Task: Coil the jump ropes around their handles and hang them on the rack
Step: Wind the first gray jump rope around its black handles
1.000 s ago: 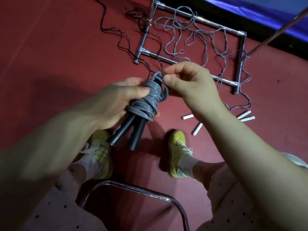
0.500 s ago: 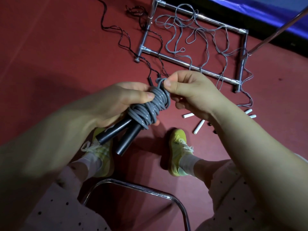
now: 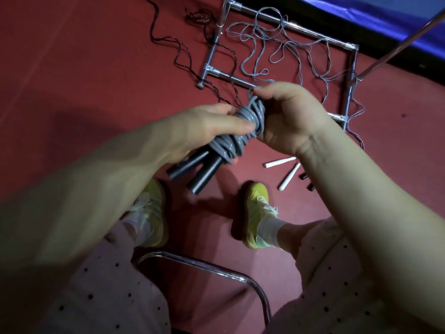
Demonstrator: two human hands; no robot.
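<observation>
A grey jump rope (image 3: pixel 243 131) is coiled thickly round its two black handles (image 3: pixel 197 169), which point down and left. My left hand (image 3: pixel 207 126) grips the bundle from the left, thumb across the coils. My right hand (image 3: pixel 289 114) pinches a short loop of the grey cord at the top of the bundle. Beyond my hands the chrome rack base (image 3: pixel 289 25) lies on the red floor, with a loose thin grey rope (image 3: pixel 277 51) spread over it and a dark braided rope (image 3: pixel 183 54) to its left.
White handles (image 3: pixel 280 162) and small dark pieces (image 3: pixel 304 175) lie on the floor under my right forearm. My yellow shoes (image 3: pixel 256 210) rest on the floor. A chrome chair frame (image 3: pixel 216 268) curves between my knees. A slanted metal pole (image 3: pixel 397 37) rises at right.
The bundle and both hands have shifted slightly right and up. My right hand has closed in over the top of the coils, still pinching the cord's end loop.
</observation>
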